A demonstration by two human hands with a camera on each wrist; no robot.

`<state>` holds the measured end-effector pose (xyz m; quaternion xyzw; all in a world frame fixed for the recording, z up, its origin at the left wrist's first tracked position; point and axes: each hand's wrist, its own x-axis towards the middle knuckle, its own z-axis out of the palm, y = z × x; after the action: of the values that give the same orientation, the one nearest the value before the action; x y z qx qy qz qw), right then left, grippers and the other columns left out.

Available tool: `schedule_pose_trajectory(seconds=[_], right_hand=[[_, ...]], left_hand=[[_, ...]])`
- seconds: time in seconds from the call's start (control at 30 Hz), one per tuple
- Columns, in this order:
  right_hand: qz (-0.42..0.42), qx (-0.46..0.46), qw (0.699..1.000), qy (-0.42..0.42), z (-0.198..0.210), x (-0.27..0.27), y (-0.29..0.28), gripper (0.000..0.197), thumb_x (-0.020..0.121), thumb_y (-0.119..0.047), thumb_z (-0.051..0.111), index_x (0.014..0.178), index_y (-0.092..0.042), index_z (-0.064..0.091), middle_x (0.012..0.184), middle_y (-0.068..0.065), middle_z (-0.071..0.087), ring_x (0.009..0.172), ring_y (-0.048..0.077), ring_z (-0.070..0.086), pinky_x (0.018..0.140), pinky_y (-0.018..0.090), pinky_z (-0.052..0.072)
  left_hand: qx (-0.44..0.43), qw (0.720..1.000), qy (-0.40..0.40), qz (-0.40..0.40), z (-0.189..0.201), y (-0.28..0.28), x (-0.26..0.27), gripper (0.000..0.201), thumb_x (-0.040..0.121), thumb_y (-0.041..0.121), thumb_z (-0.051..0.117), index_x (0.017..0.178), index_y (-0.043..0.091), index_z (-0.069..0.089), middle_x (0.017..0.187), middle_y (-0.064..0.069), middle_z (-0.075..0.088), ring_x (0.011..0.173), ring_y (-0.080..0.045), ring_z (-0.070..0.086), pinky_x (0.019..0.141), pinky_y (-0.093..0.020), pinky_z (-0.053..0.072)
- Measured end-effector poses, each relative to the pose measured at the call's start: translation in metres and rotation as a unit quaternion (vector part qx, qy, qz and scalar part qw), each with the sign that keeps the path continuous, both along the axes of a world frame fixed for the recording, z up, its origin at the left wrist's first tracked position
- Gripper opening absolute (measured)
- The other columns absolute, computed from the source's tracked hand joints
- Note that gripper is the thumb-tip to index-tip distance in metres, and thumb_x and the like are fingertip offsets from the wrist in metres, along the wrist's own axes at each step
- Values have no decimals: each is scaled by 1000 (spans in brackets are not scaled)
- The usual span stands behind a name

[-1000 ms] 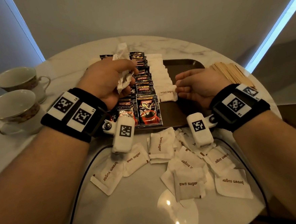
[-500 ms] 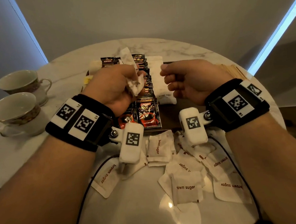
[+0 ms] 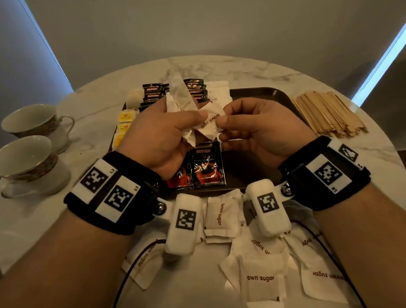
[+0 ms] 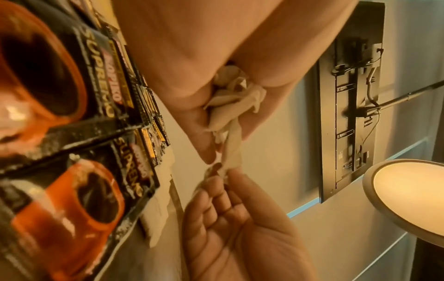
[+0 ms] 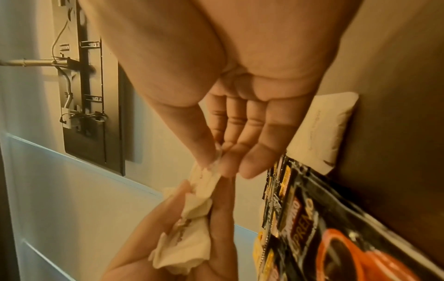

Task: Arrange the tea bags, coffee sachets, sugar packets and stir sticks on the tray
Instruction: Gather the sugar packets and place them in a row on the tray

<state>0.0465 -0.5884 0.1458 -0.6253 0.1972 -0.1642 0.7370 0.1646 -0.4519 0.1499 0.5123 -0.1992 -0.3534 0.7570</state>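
My left hand (image 3: 190, 121) grips a crumpled bunch of white sugar packets (image 3: 181, 100) above the dark tray (image 3: 260, 94). My right hand (image 3: 225, 115) pinches the edge of one "brown sugar" packet (image 3: 209, 127) from that bunch between thumb and forefinger. The left wrist view shows the bunch (image 4: 230, 106) inside the curled fingers. In the right wrist view the pinched packet (image 5: 204, 182) stretches between both hands. On the tray lie rows of black coffee sachets (image 3: 206, 168), yellow tea bags (image 3: 125, 117) and a row of sugar packets (image 3: 216, 90).
A pile of wooden stir sticks (image 3: 329, 116) lies on the marble table right of the tray. Two teacups (image 3: 34, 120) (image 3: 22, 164) stand at the left. Several loose sugar packets (image 3: 261, 277) are scattered on the near table, under my wrists.
Both hands rose and came together over the tray. My right hand, empty a moment ago, now pinches one packet from the bunch in my left hand.
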Motion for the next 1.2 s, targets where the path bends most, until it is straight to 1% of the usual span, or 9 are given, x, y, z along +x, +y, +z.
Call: schedule_pose_trajectory(seconds=[0.1, 0.27, 0.47, 0.57, 0.63, 0.7, 0.87, 1.0, 1.2], right_hand=[[-28, 3, 999, -25, 0, 0, -2, 6, 94, -4, 66, 100, -6, 66, 86, 7, 75, 75, 16, 70, 63, 26, 60], [-39, 9, 998, -40, 0, -2, -3, 13, 98, -8, 62, 105, -8, 72, 93, 8, 77, 90, 22, 74, 66, 29, 61], [-28, -17, 998, -56, -1, -2, 2, 17, 100, -12, 58, 109, -7, 72, 95, 3, 77, 81, 13, 72, 70, 30, 60], [16, -18, 999, -45, -2, -3, 2, 32, 90, -19, 68, 119, -6, 68, 98, 5, 76, 84, 16, 73, 70, 29, 59], [48, -17, 998, -26, -3, -4, 1, 42, 78, -19, 74, 117, -6, 67, 99, 8, 77, 84, 18, 74, 66, 26, 59], [41, -24, 999, -21, -2, -5, 0, 36, 75, -14, 75, 109, -5, 68, 100, 11, 77, 86, 20, 75, 67, 26, 60], [-60, 6, 996, -65, -1, -4, -6, 9, 89, -4, 69, 98, -3, 71, 97, 12, 78, 89, 26, 75, 78, 38, 62], [-51, -27, 998, -37, -2, -4, -4, 9, 94, -7, 67, 99, -5, 73, 96, 12, 78, 84, 24, 73, 64, 27, 59], [-104, -114, 986, 56, -5, -6, -16, 13, 93, -5, 69, 94, -15, 76, 78, 0, 72, 64, 9, 60, 56, 25, 51]], left_hand=[[30, 999, -8, 7, 0, 2, 4, 36, 92, -6, 66, 127, -1, 58, 109, -15, 78, 100, -30, 77, 77, -37, 64], [96, 993, -49, -42, 1, 7, 5, 36, 87, 6, 75, 122, 11, 66, 105, -7, 79, 81, -16, 76, 57, -22, 56], [144, 984, -79, -62, 0, 7, -1, 26, 87, 8, 77, 111, 15, 70, 90, -4, 78, 63, -9, 66, 48, -20, 49], [139, 987, -72, -36, -1, 4, -3, 20, 91, 18, 77, 109, 16, 72, 90, -4, 78, 62, -9, 64, 48, -22, 48], [130, 989, -63, -11, -2, 3, -2, 15, 92, 17, 76, 106, 16, 71, 88, -2, 76, 62, -9, 63, 48, -23, 48], [122, 992, -40, -3, 0, 3, -1, 11, 93, 14, 73, 104, 16, 69, 85, -1, 76, 60, -9, 63, 47, -23, 47], [123, 992, -6, -14, 2, 4, 0, 12, 93, 9, 70, 104, 15, 70, 84, -1, 72, 58, -10, 61, 43, -21, 44], [129, 991, -40, -9, 0, 3, -1, 29, 89, 13, 75, 118, 9, 69, 86, -3, 72, 58, -10, 57, 42, -19, 40], [146, 988, -53, 7, -3, 1, 1, 18, 90, 13, 76, 108, 11, 71, 84, -3, 74, 59, -10, 56, 41, -20, 39]])
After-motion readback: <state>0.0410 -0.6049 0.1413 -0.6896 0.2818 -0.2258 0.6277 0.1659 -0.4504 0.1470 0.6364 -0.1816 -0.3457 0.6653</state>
